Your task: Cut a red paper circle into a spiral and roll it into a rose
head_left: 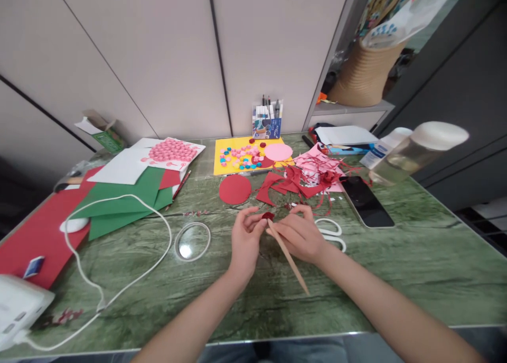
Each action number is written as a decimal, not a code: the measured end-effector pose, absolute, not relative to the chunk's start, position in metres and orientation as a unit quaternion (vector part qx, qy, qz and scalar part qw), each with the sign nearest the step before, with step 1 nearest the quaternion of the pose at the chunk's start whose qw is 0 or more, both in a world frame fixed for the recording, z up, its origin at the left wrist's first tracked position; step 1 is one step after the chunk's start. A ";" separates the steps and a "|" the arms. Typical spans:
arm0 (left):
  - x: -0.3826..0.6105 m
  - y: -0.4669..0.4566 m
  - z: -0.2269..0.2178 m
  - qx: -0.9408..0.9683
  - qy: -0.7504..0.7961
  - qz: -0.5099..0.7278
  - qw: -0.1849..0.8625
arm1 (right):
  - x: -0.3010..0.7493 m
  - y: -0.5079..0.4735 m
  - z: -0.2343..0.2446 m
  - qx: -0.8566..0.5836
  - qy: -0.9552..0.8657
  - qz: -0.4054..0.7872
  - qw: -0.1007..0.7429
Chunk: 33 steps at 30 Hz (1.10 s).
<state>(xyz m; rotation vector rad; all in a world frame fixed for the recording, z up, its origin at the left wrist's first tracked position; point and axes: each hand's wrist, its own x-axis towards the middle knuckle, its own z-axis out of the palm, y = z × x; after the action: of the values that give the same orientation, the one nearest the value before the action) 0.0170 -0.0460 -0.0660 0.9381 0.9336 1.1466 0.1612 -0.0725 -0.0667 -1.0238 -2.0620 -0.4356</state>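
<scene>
My left hand [247, 239] pinches a small dark red piece of rolled paper [268, 215] between thumb and fingers. In my right hand [299, 233] is a thin wooden stick [292, 267], its upper tip touching or close to the red paper and its long end pointing toward me. Just beyond my hands lies a red paper circle [235, 189]. Red paper scraps [291, 181] are heaped to its right. White-handled scissors [333, 235] sit beside my right wrist, their blades hidden.
Yellow paper [218, 163] carries several small coloured rolls and a pink circle [278, 152]. Right stand a phone [367, 202] and a clear bottle [412, 154]. Left are green sheets [119, 223], a white cable [138, 273], a white ring [193, 241] and a pink-dotted card [174, 152].
</scene>
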 end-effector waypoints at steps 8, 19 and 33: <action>0.020 -0.055 -0.063 0.429 0.380 0.454 0.683 | 0.169 -0.068 -0.059 -0.426 -0.785 -0.261 0.366; 0.020 -0.041 -0.067 0.366 0.395 0.460 0.706 | 0.168 -0.074 -0.051 -0.453 -0.825 -0.157 0.299; 0.023 -0.049 -0.073 0.378 0.397 0.458 0.700 | 0.172 -0.068 -0.060 -0.406 -0.812 -0.228 0.353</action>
<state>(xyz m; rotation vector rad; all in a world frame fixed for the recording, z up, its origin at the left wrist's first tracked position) 0.0225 -0.0489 -0.0733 0.8421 0.8833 1.0203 0.1719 -0.0677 -0.0604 -1.0496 -2.1000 -0.5903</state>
